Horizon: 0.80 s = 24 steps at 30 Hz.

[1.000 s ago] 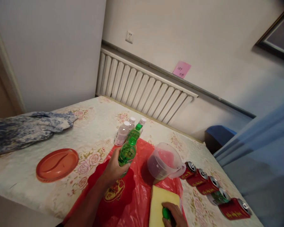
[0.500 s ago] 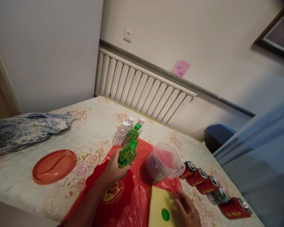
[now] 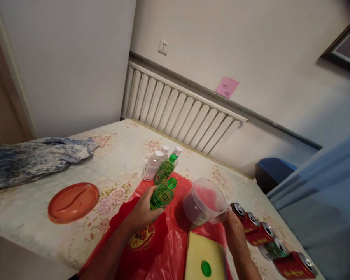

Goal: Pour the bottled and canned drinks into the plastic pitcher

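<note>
My left hand [image 3: 142,212] is closed round a green plastic bottle [image 3: 163,196] with its neck open, over the red plastic sheet [image 3: 170,249]. My right hand [image 3: 235,229] grips the handle of a translucent plastic jug [image 3: 195,206]. The jug stands upright, with a pinkish tone inside; whether it holds liquid I cannot tell. In front of it lies a yellow pad [image 3: 200,249] bearing a green bottle cap [image 3: 206,268]. Behind the held bottle stands a second, capped green bottle [image 3: 166,168], beside several clear bottles [image 3: 151,167] with white caps.
Several drink cans [image 3: 264,233] stand in a row to the right. An orange-red lid [image 3: 72,202] lies at left, near a blue patterned cloth [image 3: 43,157]. The flowered tablecloth [image 3: 121,147] reaches toward a white radiator [image 3: 175,105]. A blue curtain [image 3: 329,194] hangs at right.
My right hand has moved up from beside the yellow pad and taken hold of the jug's handle. My left hand still holds the green bottle. The view has shifted slightly.
</note>
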Each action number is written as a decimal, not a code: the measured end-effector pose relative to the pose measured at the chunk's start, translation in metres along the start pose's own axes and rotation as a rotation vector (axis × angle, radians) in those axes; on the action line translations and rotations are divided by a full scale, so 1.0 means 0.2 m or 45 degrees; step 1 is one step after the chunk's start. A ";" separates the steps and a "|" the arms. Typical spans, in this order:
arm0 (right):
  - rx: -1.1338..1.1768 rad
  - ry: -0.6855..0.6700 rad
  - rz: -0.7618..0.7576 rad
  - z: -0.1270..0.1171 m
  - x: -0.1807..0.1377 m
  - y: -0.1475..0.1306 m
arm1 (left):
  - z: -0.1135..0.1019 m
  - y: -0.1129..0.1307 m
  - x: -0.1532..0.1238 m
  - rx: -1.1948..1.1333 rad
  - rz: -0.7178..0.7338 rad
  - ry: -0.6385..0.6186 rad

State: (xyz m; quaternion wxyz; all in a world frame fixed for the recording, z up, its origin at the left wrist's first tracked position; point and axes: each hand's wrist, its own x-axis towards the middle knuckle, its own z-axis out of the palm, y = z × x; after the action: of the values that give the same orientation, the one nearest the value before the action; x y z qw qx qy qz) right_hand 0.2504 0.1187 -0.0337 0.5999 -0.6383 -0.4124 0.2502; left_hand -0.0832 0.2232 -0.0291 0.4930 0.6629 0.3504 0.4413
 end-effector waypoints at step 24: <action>0.153 -0.123 -0.152 0.21 0.14 -0.56 | -0.05 0.06 -0.04 -0.119 -0.050 -0.141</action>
State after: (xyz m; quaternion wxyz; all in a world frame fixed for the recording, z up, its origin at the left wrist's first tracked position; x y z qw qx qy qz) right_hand 0.2061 0.1576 0.0738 0.6304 -0.5626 -0.4623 0.2690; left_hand -0.0941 0.2169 -0.0186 0.5505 0.6557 0.3145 0.4100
